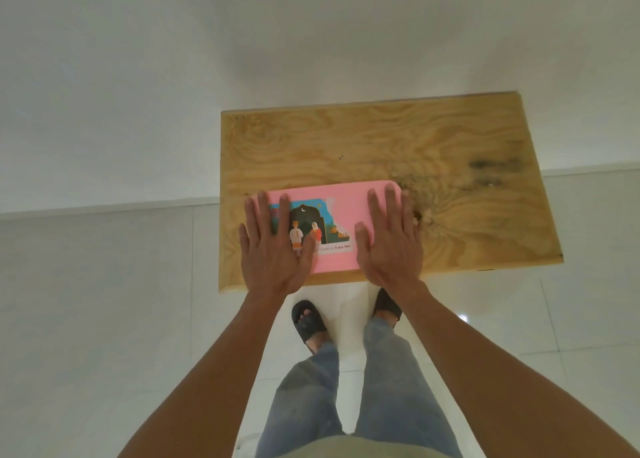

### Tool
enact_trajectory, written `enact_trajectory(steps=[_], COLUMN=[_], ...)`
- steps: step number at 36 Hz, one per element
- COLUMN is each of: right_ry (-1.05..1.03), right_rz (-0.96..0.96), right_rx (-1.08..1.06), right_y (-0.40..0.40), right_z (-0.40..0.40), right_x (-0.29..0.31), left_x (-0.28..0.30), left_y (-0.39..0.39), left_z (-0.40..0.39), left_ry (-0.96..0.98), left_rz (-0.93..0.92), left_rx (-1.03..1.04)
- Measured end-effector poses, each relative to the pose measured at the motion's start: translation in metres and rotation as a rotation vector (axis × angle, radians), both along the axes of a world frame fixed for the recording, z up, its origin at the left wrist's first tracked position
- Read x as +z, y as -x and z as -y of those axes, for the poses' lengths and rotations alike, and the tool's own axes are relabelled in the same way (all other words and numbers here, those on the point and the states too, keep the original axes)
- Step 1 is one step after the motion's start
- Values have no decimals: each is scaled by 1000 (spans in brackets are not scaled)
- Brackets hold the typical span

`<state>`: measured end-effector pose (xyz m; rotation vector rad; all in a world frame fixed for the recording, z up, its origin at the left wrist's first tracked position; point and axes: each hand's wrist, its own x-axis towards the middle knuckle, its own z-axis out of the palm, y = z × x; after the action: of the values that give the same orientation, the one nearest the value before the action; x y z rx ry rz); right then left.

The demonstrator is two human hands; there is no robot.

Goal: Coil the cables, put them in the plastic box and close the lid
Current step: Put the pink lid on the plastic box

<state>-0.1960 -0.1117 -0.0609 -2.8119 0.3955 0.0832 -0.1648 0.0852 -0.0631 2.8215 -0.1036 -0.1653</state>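
**Pink lid pressed down, both palms flat**

Pink lid point(341, 215) of the plastic box sits at the near edge of the wooden table point(381, 146), with a printed sticker point(318, 229) across its left half. The left hand point(273, 246) lies flat over the sticker end and the right hand point(391, 236) over the other end, fingers straight and spread, gripping nothing. No cables show; presumably they are inside. To finish well, I'd press evenly at both ends, then along the near and far rims, until the lid seats all round, keeping the box from sliding off the near edge.
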Motion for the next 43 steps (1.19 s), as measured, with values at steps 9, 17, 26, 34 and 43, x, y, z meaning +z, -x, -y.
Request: enact_trajectory(steps=[9, 17, 26, 34, 43], right_ry=[73, 4, -177, -224, -201], right_rz=[97, 159, 154, 186, 232], right_rx=[3, -16, -132, -229, -225], right_y=[-2, -1, 9, -2, -63], right_z=[2, 3, -2, -8, 9], right_x=[-16, -19, -8, -3, 10], left_x=[-10, -14, -3, -3, 8], left_y=[-1, 0, 12, -8, -71], left_z=[1, -1, 1, -2, 10], left_ry=[-53, 19, 119, 157, 171], left_rz=[126, 219, 127, 143, 176], left_rx=[-1, 33, 178, 160, 133])
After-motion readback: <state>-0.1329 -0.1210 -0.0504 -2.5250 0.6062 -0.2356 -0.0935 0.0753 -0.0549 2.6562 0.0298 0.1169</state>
